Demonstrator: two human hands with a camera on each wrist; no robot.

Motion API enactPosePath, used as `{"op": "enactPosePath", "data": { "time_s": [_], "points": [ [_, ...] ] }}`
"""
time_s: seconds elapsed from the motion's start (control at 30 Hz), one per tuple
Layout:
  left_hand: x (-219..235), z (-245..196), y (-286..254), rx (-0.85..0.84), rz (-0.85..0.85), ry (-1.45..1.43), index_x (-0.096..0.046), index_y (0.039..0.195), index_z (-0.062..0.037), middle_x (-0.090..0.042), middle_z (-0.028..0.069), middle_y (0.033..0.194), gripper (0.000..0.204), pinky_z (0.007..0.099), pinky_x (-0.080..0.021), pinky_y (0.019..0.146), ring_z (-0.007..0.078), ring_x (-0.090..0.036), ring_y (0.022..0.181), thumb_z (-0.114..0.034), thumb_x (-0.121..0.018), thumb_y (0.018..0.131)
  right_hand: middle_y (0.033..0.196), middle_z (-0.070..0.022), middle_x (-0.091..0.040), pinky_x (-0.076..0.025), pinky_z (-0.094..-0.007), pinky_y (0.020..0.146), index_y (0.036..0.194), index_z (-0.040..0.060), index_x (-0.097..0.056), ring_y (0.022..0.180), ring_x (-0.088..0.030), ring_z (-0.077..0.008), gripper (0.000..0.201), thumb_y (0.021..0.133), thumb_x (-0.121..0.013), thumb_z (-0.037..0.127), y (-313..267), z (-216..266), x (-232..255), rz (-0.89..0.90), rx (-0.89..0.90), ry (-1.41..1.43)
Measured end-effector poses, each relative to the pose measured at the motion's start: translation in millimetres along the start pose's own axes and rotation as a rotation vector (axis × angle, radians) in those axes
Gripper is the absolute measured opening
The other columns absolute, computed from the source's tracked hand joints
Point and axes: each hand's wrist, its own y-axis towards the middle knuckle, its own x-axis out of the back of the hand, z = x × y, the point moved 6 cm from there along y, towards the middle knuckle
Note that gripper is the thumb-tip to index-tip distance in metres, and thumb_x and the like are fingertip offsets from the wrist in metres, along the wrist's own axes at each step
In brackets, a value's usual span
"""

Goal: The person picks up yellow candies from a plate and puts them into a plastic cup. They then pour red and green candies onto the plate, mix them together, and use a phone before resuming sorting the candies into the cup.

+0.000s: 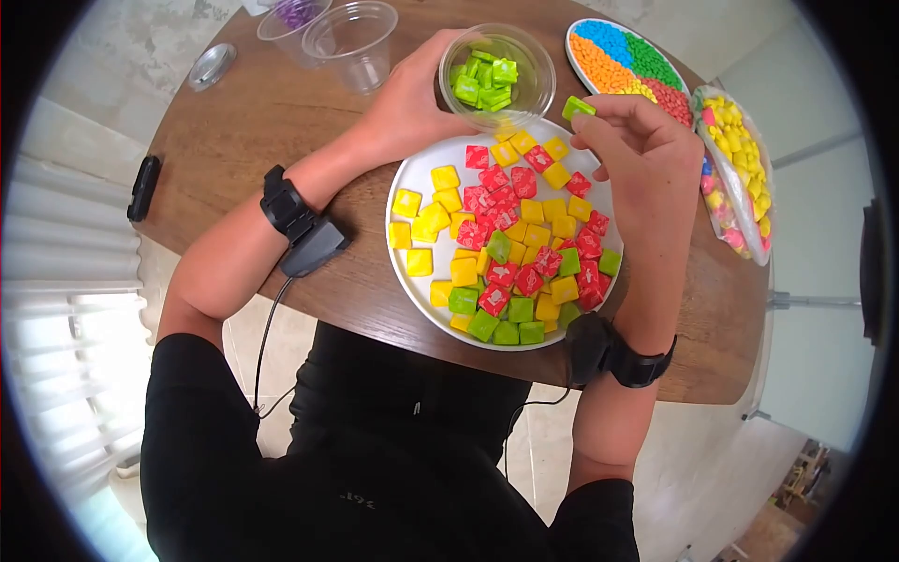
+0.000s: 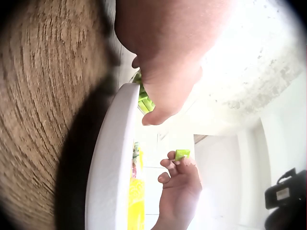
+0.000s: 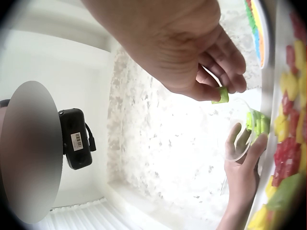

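Note:
The left hand [image 1: 417,98] grips a clear plastic cup [image 1: 536,80] at the far edge of a white plate [image 1: 405,272]. Several green wrapped squares [image 1: 485,82] lie inside the cup. Just right of the cup, the right hand [image 1: 646,155] pinches one green square [image 1: 579,108] between thumb and fingers, above the plate. Red squares [image 1: 523,183], yellow squares [image 1: 445,178] and green squares [image 1: 482,325] are spread over the plate. In the right wrist view the pinched green square [image 3: 221,95] is near the cup's rim.
Two more clear cups [image 1: 351,42] stand at the back left, one with purple pieces, beside a round silver lid [image 1: 213,66]. A plate of sorted coloured pieces [image 1: 618,58] and a bag of yellow and pink pieces [image 1: 735,169] lie at the right. A black object [image 1: 143,188] sits at the left edge.

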Motion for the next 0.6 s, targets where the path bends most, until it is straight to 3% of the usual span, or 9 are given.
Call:
{"op": "enactPosePath", "data": {
  "time_s": [0.1, 0.23, 0.3, 0.47, 0.53, 0.57, 0.6],
  "points": [
    [0, -4, -1, 0.017, 0.029, -0.005, -0.049, 0.146, -0.0020, -0.058, 0.0085, 0.141, 0.085, 0.0354, -0.044, 0.116, 0.0190, -0.056, 0.133, -0.007, -0.093, 0.073, 0.082, -0.0056, -0.073, -0.052, -0.0223, 0.064, 0.100, -0.0072, -0.075, 0.070, -0.065, -0.0066, 0.020, 0.086, -0.077, 0.006, 2, 0, -1, -0.009, 0.005, 0.038],
    [5, -7, 1, 0.014, -0.018, -0.006, -0.045, 0.148, -0.0017, -0.058, 0.0102, 0.141, 0.088, 0.0361, -0.044, 0.115, 0.0200, -0.056, 0.133, -0.010, -0.093, 0.075, 0.079, -0.0038, -0.072, -0.050, -0.0230, 0.063, 0.100, -0.0067, -0.076, 0.069, -0.063, -0.0059, 0.018, 0.086, -0.076, 0.006, 1, 1, -3, -0.012, 0.013, 0.029],
    [10, -10, 2, 0.008, -0.089, 0.045, -0.043, 0.147, -0.0011, -0.057, 0.0122, 0.140, 0.089, 0.0368, -0.045, 0.115, 0.0210, -0.056, 0.132, -0.014, -0.094, 0.075, 0.076, -0.0034, -0.071, -0.050, -0.0246, 0.062, 0.099, -0.0058, -0.076, 0.067, -0.062, -0.0072, 0.018, 0.086, -0.075, 0.007, 4, 10, -3, -0.010, 0.045, -0.030],
    [8, -11, 0, 0.075, -0.067, -0.015, -0.046, 0.139, -0.0019, -0.059, 0.0126, 0.136, 0.085, 0.0371, -0.046, 0.113, 0.0214, -0.058, 0.129, -0.019, -0.097, 0.073, 0.077, -0.0069, -0.072, -0.052, -0.0281, 0.064, 0.097, -0.0034, -0.076, 0.067, -0.064, -0.0118, 0.016, 0.085, -0.075, 0.008, 21, 31, -1, -0.028, 0.206, -0.199],
    [10, -10, 0, 0.094, -0.076, 0.010, -0.047, 0.135, -0.0024, -0.060, 0.0134, 0.133, 0.084, 0.0374, -0.048, 0.111, 0.0214, -0.059, 0.126, -0.020, -0.098, 0.071, 0.078, -0.0082, -0.072, -0.052, -0.0294, 0.065, 0.096, -0.0025, -0.076, 0.067, -0.064, -0.0135, 0.016, 0.085, -0.074, 0.009, 26, 30, -2, -0.039, 0.272, -0.280],
    [11, -7, 1, 0.056, -0.115, 0.034, -0.045, 0.129, -0.0019, -0.062, 0.0190, 0.127, 0.085, 0.0389, -0.054, 0.099, 0.0252, -0.064, 0.119, -0.032, -0.098, 0.071, 0.079, -0.0086, -0.072, -0.053, -0.0298, 0.065, 0.096, -0.0020, -0.076, 0.067, -0.065, -0.0145, 0.016, 0.086, -0.074, 0.009, 27, 27, -1, -0.048, 0.294, -0.275],
    [13, -9, 3, 0.042, -0.118, 0.028, -0.045, 0.129, -0.0019, -0.062, 0.0190, 0.127, 0.085, 0.0389, -0.054, 0.099, 0.0252, -0.064, 0.119, -0.032, -0.098, 0.071, 0.080, -0.0091, -0.073, -0.053, -0.0303, 0.066, 0.096, -0.0016, -0.076, 0.067, -0.066, -0.0155, 0.016, 0.086, -0.074, 0.010, 28, 25, -1, -0.054, 0.319, -0.270]
  ]
}}
